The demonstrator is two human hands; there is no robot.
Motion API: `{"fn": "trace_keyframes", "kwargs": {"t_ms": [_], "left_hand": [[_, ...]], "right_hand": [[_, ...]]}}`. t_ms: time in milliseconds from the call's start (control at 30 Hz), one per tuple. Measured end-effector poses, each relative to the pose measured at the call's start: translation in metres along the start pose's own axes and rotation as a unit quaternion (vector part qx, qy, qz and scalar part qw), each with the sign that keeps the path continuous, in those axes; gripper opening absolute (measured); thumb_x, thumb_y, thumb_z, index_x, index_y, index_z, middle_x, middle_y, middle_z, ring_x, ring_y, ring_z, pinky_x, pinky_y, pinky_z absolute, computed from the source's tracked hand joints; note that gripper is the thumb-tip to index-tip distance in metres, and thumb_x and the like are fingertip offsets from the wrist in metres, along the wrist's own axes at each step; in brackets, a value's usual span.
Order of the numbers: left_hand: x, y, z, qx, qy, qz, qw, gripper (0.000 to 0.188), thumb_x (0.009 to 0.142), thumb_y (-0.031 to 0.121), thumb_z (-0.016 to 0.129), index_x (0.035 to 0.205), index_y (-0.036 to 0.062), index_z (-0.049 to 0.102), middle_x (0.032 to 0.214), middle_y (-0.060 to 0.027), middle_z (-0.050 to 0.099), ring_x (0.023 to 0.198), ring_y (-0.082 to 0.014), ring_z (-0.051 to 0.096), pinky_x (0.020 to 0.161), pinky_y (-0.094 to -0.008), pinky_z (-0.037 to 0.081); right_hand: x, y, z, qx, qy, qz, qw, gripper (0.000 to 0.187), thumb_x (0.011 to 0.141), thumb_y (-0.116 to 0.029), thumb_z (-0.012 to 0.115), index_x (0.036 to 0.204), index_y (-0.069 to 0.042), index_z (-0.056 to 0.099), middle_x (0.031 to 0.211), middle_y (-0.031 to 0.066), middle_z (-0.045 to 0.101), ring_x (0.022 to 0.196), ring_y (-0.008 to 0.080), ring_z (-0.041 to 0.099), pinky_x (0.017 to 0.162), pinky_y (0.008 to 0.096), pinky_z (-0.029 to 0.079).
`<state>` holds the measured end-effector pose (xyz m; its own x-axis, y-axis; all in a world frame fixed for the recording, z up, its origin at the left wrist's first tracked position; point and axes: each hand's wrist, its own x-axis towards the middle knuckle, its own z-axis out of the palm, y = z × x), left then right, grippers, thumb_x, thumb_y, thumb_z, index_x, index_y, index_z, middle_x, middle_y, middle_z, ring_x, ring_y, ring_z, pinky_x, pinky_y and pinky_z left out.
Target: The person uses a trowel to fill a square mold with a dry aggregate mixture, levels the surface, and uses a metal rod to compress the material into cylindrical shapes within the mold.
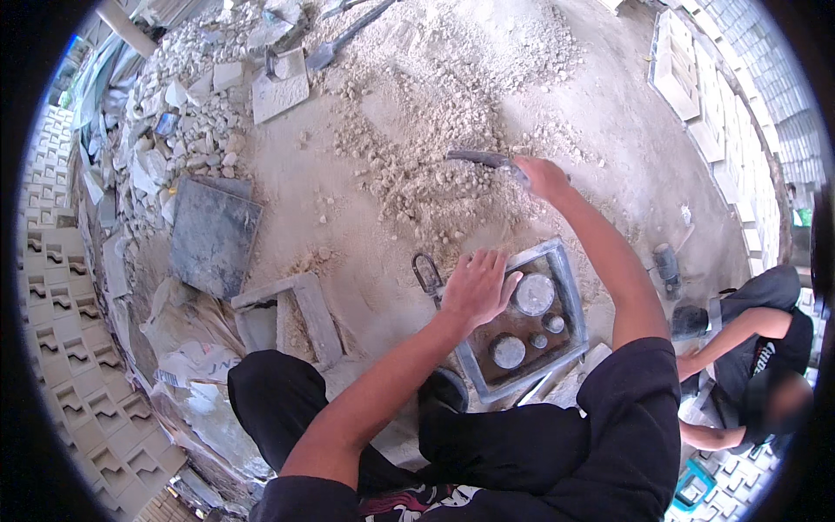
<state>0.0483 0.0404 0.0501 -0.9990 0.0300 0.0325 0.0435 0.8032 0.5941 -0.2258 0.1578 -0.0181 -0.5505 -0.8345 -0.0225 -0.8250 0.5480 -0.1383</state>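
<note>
In front of me sits a square grey frame (571, 291) with a metal loop handle (426, 273) at its left corner. Inside it stand two large round grey blocks (534, 296) (507, 351) and two small ones (553, 323) (538, 340). My left hand (477, 283) lies over the frame's far left corner, fingers stretched out and thumb apart. Farther off, my right hand (544, 179) is closed around a dark, curved hand tool (480, 157). That tool reaches left over a heap of crumbly pale sand (435, 187); its exact kind is unclear.
A shovel (348, 36) lies at the far end, near a flat slab (282, 87) and rubble (187, 139). Left are a dark square plate (214, 235) and another frame (323, 317). Another person (739, 348) sits at right; pale blocks (696, 96) line the far right.
</note>
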Motion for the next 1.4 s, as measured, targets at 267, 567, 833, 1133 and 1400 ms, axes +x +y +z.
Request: {"fn": "trace_keyframes", "kwargs": {"t_ms": [267,567,833,1133,1400], "left_hand": [[-0.003,0.003,0.003,0.017,-0.011,-0.004,1.000,0.047,0.097,0.040,0.045,0.119,-0.0007,0.055,0.109,-0.0155,0.061,0.106,-0.0292,0.056,0.088,-0.0419,0.042],[0.000,0.003,0.006,0.014,0.013,0.011,1.000,0.045,0.097,0.039,0.047,0.116,-0.0001,0.056,0.104,-0.0154,0.062,0.102,-0.0291,0.057,0.087,-0.0419,0.043],[0.002,0.007,0.005,0.017,0.012,0.012,1.000,0.043,0.096,0.038,0.048,0.115,0.0002,0.056,0.105,-0.0140,0.062,0.103,-0.0288,0.057,0.087,-0.0417,0.043],[-0.001,0.004,0.006,0.026,0.003,-0.001,1.000,0.043,0.096,0.037,0.048,0.118,0.0006,0.055,0.110,-0.0134,0.062,0.107,-0.0282,0.056,0.090,-0.0413,0.043],[0.002,0.003,0.000,0.033,0.002,0.010,0.999,0.044,0.096,0.037,0.048,0.117,-0.0005,0.055,0.106,-0.0141,0.061,0.103,-0.0283,0.057,0.089,-0.0413,0.043]], "right_hand": [[0.015,0.003,-0.003,0.005,-0.028,0.074,0.997,0.023,0.090,-0.023,0.056,0.109,-0.011,0.056,0.090,0.0154,0.065,0.087,0.0348,0.066,0.072,0.0480,0.052],[0.024,-0.011,-0.006,0.015,-0.083,0.135,0.987,0.016,0.090,-0.013,0.052,0.103,-0.004,0.055,0.091,0.0218,0.065,0.087,0.0393,0.066,0.075,0.0502,0.053],[0.015,0.029,0.000,0.076,-0.028,0.232,0.969,0.023,0.087,-0.015,0.057,0.104,0.000,0.055,0.090,0.0249,0.064,0.087,0.0405,0.064,0.078,0.0484,0.051],[-0.051,0.017,0.004,0.126,-0.005,0.289,0.949,0.033,0.084,-0.017,0.062,0.110,0.000,0.053,0.088,0.0250,0.065,0.086,0.0424,0.063,0.076,0.0510,0.051],[-0.065,0.031,-0.013,0.109,-0.064,0.254,0.959,0.035,0.084,-0.023,0.064,0.111,-0.002,0.057,0.083,0.0227,0.067,0.078,0.0375,0.066,0.073,0.0449,0.053]]}}
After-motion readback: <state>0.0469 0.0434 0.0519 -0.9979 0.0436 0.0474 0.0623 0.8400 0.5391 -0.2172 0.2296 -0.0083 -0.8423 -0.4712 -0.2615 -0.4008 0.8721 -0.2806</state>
